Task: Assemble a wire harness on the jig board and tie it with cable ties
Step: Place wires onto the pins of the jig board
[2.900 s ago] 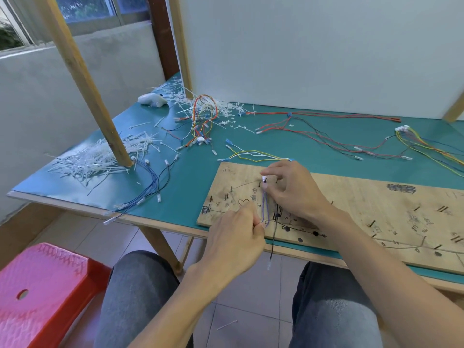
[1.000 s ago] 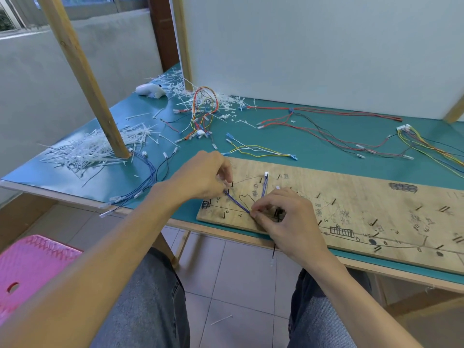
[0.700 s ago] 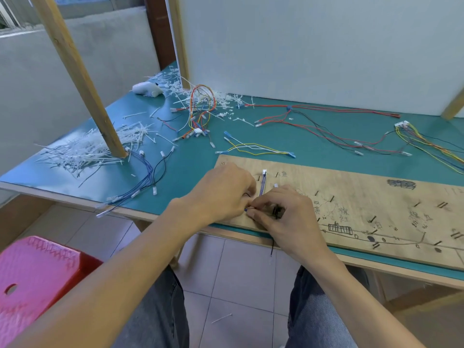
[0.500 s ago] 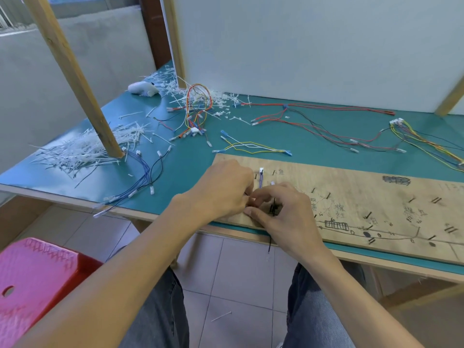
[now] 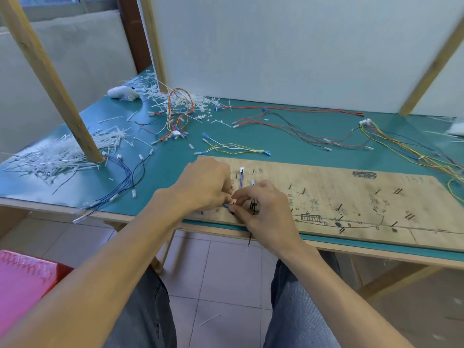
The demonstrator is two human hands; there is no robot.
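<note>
Pinching blue wire with left hand and right hand, both grips clamped on it, fingertips nearly meeting over near-left part of jig board. Runs from pinch up board to white connector. Dangles off near edge of table, below right hand: black wire. Heaped far left on table, around wooden post: white cable ties. Just beyond board: yellow-white wires.
</note>
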